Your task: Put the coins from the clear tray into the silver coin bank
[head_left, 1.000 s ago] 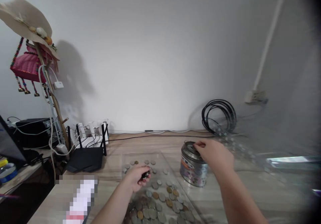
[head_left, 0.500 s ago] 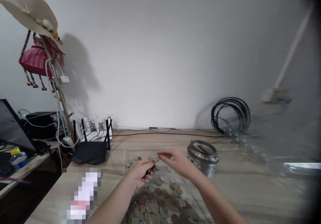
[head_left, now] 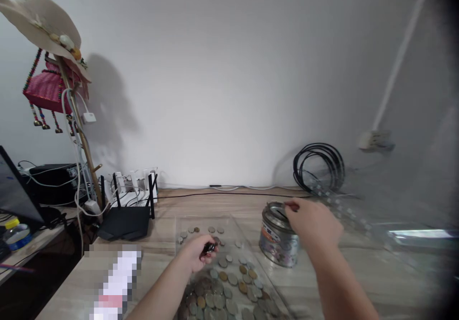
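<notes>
My left hand [head_left: 196, 254] hovers over several loose coins [head_left: 229, 286] spread on a clear plastic sheet [head_left: 251, 262]; its fingers are curled around a small stack of coins. My right hand [head_left: 312, 223] is pinched above the slotted lid of a round metal coin tin [head_left: 277, 236], fingertips at the slot. What the pinch holds is too small to make out. The tin stands upright on the wooden table [head_left: 358, 272], just right of the coins.
A black router [head_left: 125, 219] and a white power strip sit at the table's back left. A coil of black cable [head_left: 318, 167] leans on the wall. A hat [head_left: 39, 21] and pink bag [head_left: 46, 90] hang on a stand. A blurred patch [head_left: 114, 281] lies front left.
My right hand went from the tin to the coins by my left hand, then back to the tin's slot. My left hand stayed closed over the coins.
</notes>
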A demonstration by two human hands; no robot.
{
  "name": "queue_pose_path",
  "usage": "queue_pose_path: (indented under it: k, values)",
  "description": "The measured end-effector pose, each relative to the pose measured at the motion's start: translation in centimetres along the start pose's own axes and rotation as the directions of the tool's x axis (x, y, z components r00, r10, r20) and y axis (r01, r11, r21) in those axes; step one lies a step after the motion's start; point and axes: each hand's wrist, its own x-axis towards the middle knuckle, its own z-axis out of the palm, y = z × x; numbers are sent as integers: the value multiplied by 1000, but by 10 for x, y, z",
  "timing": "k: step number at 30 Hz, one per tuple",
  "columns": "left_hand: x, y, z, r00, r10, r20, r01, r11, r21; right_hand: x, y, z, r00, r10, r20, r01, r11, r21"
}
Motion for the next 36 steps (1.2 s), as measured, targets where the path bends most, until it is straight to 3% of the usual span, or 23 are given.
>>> queue_pose_path:
  k: [3, 5, 7, 10, 12, 13, 14, 16, 17, 20, 24, 27, 31, 33, 36]
  values:
    - [-1, 0, 1, 999, 45, -7, -45, 999, 27, 7, 14, 4, 994, 25, 111, -24, 1000, -7]
    - [-2, 0, 2, 997, 77, 10, -78, 995, 59, 6, 13, 6, 993, 1, 117, 1, 1000, -16]
    - [-2, 0, 1, 995, 95, 10, -96, 993, 74, 2, 4, 5, 996, -82, 29, 83, 996, -15]
    - [-2, 0, 0, 994, 111, -24, -109, 992, 55, -12, -19, 6, 964, -223, -146, 238, 966, 98]
    - [-1, 0, -1, 991, 132, -34, -131, 991, 26, -25, -39, 13, 941, -336, -27, 329, 898, 292]
    - [0, 0, -2, 988, 149, -33, -149, 989, 9, -33, -49, 19, 902, -421, 92, 352, 843, 407]
    - [1, 0, -3, 985, 172, -34, -172, 985, -10, -41, -58, 26, 834, -515, 197, 362, 781, 509]
    - [2, 0, -3, 977, 209, -32, -210, 977, -40, -56, -74, 38, 721, -624, 301, 352, 704, 617]
    - [2, 0, -3, 974, 223, -26, -224, 973, -47, -62, -79, 43, 701, -638, 317, 349, 696, 628]
    - [2, 0, -2, 975, 224, -6, -224, 973, -50, -73, -86, 51, 719, -605, 342, 351, 741, 572]
    - [1, 0, 0, 984, 177, 20, -175, 981, -81, -72, -85, 46, 750, -572, 333, 361, 775, 518]
    - [0, 0, 1, 995, 64, 80, -56, 994, -94, -62, -77, 31, 824, -512, 242, 356, 801, 482]
    - [-1, 0, -1, 999, -34, 39, 40, 984, -174, -33, -46, 5, 977, -209, 46, 190, 945, 266]
    - [0, 0, -2, 999, -43, 4, 43, 973, -225, -16, -25, -3, 998, -44, 51, 36, 989, 142]
    - [1, -1, -4, 998, -56, 20, 59, 963, -262, 1, -1, -6, 986, 81, 143, -83, 996, 10]
